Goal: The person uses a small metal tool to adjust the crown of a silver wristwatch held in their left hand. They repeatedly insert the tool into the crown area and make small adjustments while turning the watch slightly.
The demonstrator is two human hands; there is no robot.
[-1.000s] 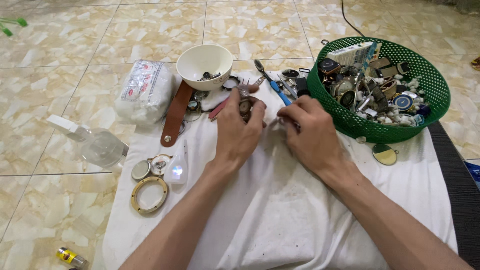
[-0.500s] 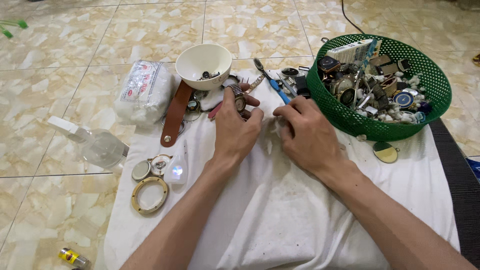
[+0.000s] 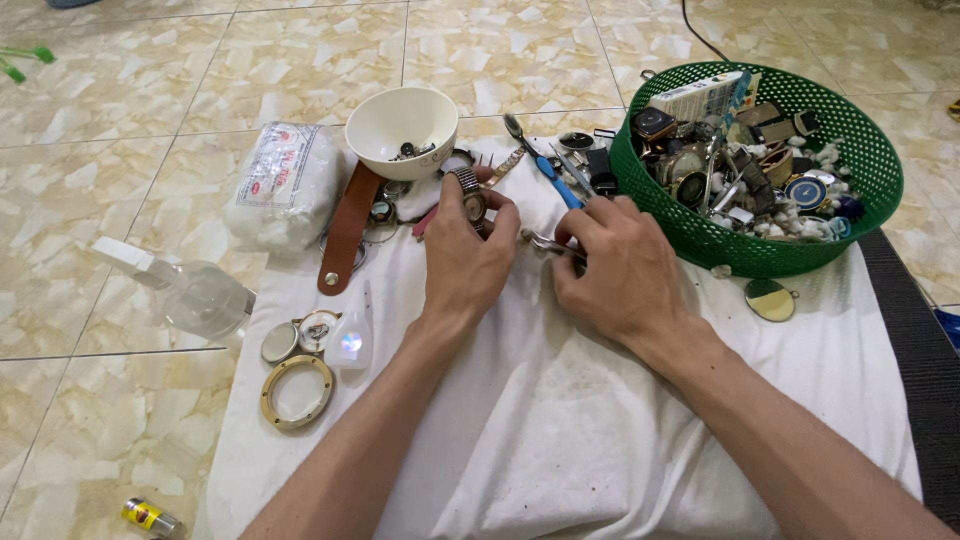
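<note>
My left hand (image 3: 465, 255) grips a wristwatch with a metal band (image 3: 470, 198) over a white cloth (image 3: 560, 420) spread on the tiled floor. My right hand (image 3: 615, 270) is closed on a small metal tool (image 3: 540, 242) whose tip points left toward the watch. The two hands are close together, almost touching. A white bowl (image 3: 402, 128) with small parts stands just beyond my left hand.
A green mesh basket (image 3: 860, 190) full of watches and parts sits at the right. A brown leather strap (image 3: 345, 232), a bag of cotton (image 3: 285, 180), a clear bottle (image 3: 195, 295), a brass ring (image 3: 297, 391) and blue-handled tools (image 3: 555, 180) lie around.
Both hands have shifted slightly nearer to me and lower on the cloth, and the watch in my left hand has turned a little.
</note>
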